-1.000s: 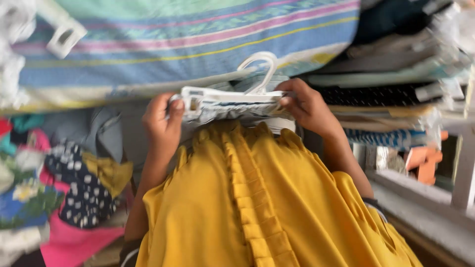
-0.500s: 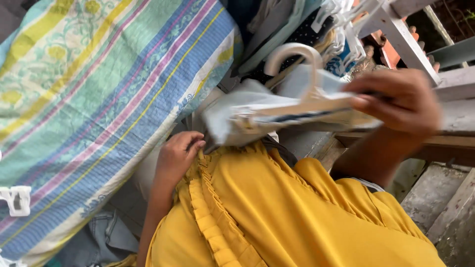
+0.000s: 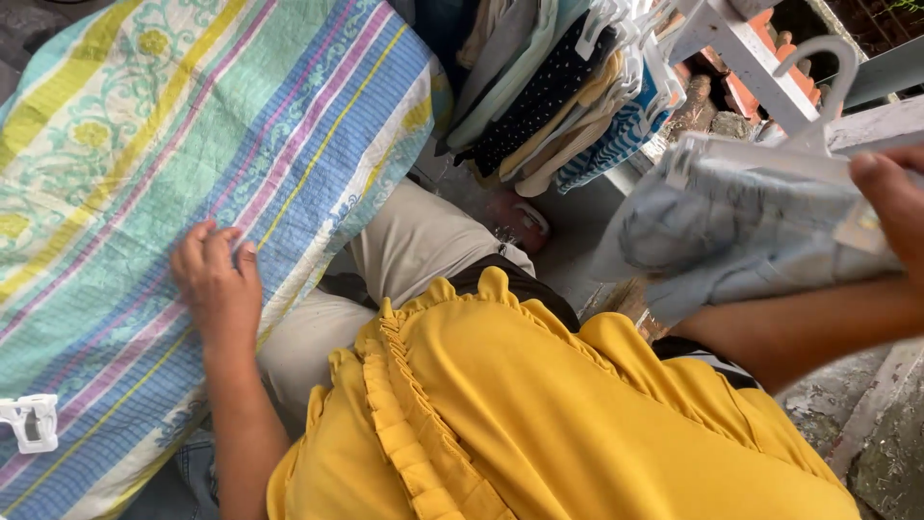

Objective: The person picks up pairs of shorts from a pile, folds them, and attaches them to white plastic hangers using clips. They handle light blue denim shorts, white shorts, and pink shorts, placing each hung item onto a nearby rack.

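My right hand (image 3: 890, 207) grips a white plastic hanger (image 3: 813, 106) with a pale grey-blue garment (image 3: 731, 231) hung on it, held out at the right near a white rail (image 3: 736, 43). My left hand (image 3: 217, 279) rests with fingers curled on the edge of a striped quilted cloth (image 3: 164, 164) in blue, green, yellow and pink. It holds nothing. A yellow ruffled top (image 3: 539, 414) fills the foreground.
Several garments on white hangers (image 3: 568, 96) crowd the top centre by the white rail. A white clip (image 3: 34, 422) sits on the striped cloth at the lower left. Beige trousers (image 3: 404, 250) and rough concrete ground (image 3: 866, 424) lie below.
My right hand carried the hanger with the garment farther right and up toward the rail. My left hand let go of the garment and moved left onto the striped cloth.
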